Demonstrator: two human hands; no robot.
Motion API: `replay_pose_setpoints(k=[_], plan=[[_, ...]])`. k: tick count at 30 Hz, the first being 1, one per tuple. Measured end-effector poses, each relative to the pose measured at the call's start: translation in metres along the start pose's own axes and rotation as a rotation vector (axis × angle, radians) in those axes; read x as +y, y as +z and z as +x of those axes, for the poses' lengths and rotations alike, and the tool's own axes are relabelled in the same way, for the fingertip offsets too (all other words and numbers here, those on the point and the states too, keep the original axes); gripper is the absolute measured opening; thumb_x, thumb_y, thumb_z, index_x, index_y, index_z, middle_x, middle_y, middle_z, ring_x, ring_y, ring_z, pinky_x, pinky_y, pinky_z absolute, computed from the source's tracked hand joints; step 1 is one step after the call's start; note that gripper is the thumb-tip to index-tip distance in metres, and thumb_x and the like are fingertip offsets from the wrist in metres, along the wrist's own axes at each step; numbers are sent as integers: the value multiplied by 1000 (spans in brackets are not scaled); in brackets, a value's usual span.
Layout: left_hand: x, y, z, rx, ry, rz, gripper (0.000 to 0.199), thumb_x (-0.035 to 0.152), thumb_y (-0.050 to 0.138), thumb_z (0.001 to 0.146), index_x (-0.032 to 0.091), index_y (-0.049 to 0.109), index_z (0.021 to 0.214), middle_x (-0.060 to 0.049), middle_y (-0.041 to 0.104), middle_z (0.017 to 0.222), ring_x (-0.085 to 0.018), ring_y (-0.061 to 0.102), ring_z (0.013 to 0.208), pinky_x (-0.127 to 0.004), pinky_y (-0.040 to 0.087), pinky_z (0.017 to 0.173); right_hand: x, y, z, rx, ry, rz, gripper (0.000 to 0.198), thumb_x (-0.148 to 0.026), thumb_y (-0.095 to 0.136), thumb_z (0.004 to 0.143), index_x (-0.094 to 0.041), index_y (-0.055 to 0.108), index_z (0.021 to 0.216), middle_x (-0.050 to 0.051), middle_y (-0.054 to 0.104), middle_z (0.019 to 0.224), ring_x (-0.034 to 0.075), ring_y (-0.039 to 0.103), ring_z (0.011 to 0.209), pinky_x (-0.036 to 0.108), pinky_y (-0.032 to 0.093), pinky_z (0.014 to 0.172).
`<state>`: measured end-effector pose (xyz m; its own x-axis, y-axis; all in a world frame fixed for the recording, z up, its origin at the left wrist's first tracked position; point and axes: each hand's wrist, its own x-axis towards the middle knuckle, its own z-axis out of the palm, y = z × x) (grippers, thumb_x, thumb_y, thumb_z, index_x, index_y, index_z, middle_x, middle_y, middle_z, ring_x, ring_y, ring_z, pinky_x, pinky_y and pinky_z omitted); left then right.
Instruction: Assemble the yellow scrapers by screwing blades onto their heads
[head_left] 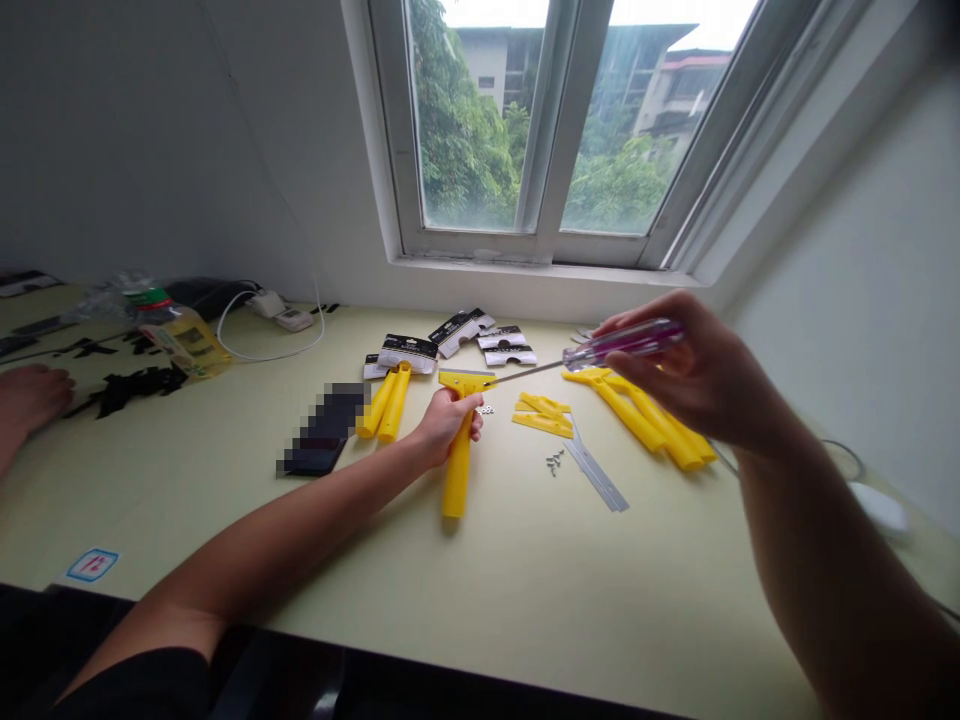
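My left hand (444, 428) is wrapped round the neck of a yellow scraper (456, 480), whose wide head carries a metal blade along its far edge. In my right hand (701, 370) is a screwdriver (626, 343) with a clear purple handle. Its shaft slants down to the left, and the tip meets the scraper's head near one side. Right of the scraper lie yellow blade covers (541, 415), loose metal blades (596, 478) and several small screws (554, 462). A few tiny nuts (487, 410) sit just beyond my left fingers.
Yellow handles lie at the right (645, 420) and left (386, 405). Black-and-white cards (409, 352) lie at the back, beside a dark phone (322, 440). Another person's hand (34, 400) rests at far left, near a plastic bottle (176, 330) and cable (274, 355).
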<state>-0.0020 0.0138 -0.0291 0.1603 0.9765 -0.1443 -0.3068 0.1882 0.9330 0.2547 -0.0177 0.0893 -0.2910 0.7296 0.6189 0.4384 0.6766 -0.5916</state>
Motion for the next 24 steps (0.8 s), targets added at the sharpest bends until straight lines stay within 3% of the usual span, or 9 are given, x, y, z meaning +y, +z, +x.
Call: replay_pose_setpoints(k=[4, 8, 10, 14, 16, 20, 22, 24], plan=[[-7, -6, 7, 63, 11, 41, 20, 20, 68, 75, 14, 49, 78, 3, 50, 58, -6, 46, 42, -19, 39, 38, 35, 8, 9, 120, 168, 27, 34, -41, 77, 70, -25, 55, 92, 1, 72, 77, 23, 71, 66, 39, 62, 61], [-8, -10, 11, 136, 47, 109, 21, 23, 69, 75, 15, 50, 75, 4, 49, 53, -7, 46, 39, -19, 38, 37, 54, 15, 12, 155, 287, -69, 36, -50, 70, 74, -21, 55, 90, 2, 66, 64, 21, 67, 55, 35, 58, 51], [-7, -11, 12, 163, 60, 136, 24, 25, 71, 74, 15, 50, 74, 4, 49, 53, -7, 46, 39, -19, 37, 36, 57, 17, 12, 135, 303, -91, 37, -51, 67, 77, -20, 55, 93, 4, 67, 73, 20, 67, 58, 33, 56, 52], [-9, -14, 15, 187, 84, 159, 26, 27, 72, 74, 15, 50, 73, 3, 50, 55, -7, 47, 39, -18, 37, 34, 60, 23, 12, 5, 238, 201, 48, -49, 62, 82, -24, 44, 119, 8, 63, 111, 18, 67, 71, 34, 57, 58], [-11, -15, 15, 203, 82, 168, 24, 26, 72, 74, 14, 51, 73, 2, 52, 58, -6, 47, 39, -18, 37, 34, 62, 25, 12, 12, 231, 224, 46, -49, 61, 82, -23, 45, 116, 6, 64, 100, 16, 65, 67, 34, 56, 59], [-13, -15, 15, 206, 73, 223, 20, 24, 69, 75, 15, 51, 74, 3, 51, 55, -7, 47, 38, -19, 37, 34, 64, 27, 12, 206, 352, -175, 37, -57, 59, 80, -20, 54, 86, 3, 61, 67, 19, 60, 60, 34, 50, 59], [-13, -15, 15, 211, 75, 236, 20, 24, 68, 75, 15, 50, 72, 4, 48, 52, -7, 46, 37, -19, 37, 34, 65, 28, 12, 165, 364, -161, 38, -57, 54, 83, -20, 55, 94, 5, 63, 75, 21, 62, 67, 34, 51, 61], [-13, -15, 14, 219, 78, 230, 21, 23, 68, 74, 16, 49, 71, 5, 48, 50, -8, 45, 37, -18, 36, 34, 64, 28, 12, 81, 309, 24, 43, -54, 50, 86, -22, 49, 114, 7, 65, 91, 20, 64, 72, 34, 52, 61]])
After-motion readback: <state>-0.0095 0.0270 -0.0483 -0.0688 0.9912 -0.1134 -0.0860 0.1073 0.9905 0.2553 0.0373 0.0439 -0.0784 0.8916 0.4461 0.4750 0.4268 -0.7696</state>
